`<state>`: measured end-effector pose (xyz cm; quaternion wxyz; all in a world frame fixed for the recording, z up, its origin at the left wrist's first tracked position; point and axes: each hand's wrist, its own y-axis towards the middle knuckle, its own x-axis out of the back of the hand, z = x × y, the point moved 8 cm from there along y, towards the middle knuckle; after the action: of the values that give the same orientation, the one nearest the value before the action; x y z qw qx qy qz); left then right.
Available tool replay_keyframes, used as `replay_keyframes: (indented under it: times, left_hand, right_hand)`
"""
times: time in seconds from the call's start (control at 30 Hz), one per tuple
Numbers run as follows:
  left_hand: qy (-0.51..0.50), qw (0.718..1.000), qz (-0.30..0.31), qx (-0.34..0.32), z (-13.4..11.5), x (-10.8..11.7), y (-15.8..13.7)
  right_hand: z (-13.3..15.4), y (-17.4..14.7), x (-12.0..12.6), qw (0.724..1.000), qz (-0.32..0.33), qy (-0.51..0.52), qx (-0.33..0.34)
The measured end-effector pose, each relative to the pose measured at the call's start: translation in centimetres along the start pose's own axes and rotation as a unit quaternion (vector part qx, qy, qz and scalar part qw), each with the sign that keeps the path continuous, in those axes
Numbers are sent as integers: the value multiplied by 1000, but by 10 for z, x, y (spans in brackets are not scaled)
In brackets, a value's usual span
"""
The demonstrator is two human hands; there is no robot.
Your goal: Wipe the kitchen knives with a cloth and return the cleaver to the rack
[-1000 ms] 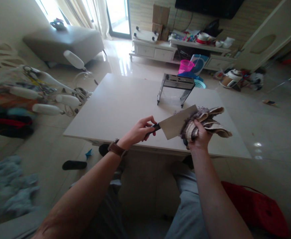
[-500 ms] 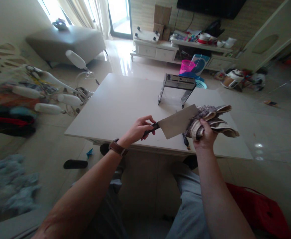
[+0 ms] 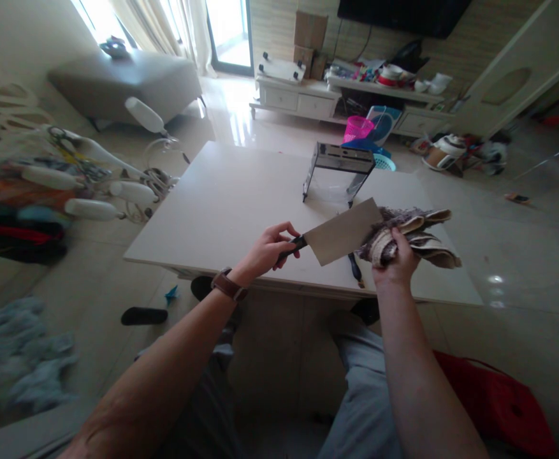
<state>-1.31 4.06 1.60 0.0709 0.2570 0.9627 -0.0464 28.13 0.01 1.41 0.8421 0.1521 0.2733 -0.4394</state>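
Observation:
My left hand [image 3: 279, 245] is closed round the black handle of a cleaver [image 3: 343, 233], held above the white table. Its broad metal blade points away to the right, tilted upward. In my right hand [image 3: 400, 258] is a bunched cloth [image 3: 422, 233], shaggy purple-grey on one side and cream on the other. The cloth meets the far end of the blade; whether it wraps round the edge is hidden. Below the blade lies a black-handled tool [image 3: 355, 268] near the table's front edge, its upper end covered by the cleaver.
On the white table [image 3: 212, 204] stands a dark-framed clear stand [image 3: 343, 159]. A lamp with white shades [image 3: 145, 115] is at the left. Pink and blue baskets [image 3: 358, 129] sit beyond the table. A red bag [image 3: 499, 401] lies at the lower right.
My right hand and the cloth have shifted slightly right along the blade's end, uncovering a little more of it. The cleaver and my left hand have hardly moved.

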Motion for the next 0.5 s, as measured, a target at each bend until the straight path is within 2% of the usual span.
replay_keyframes:
  times: [0.23, 0.5]
  left_hand:
    - [-49, 997, -53, -36, -3, -4, 1]
    - [-28, 995, -85, -54, 6, -22, 0]
  right_hand:
    - [-5, -3, 1, 1000, 1, -27, -2]
    - [-17, -25, -17, 996, 71, -45, -27]
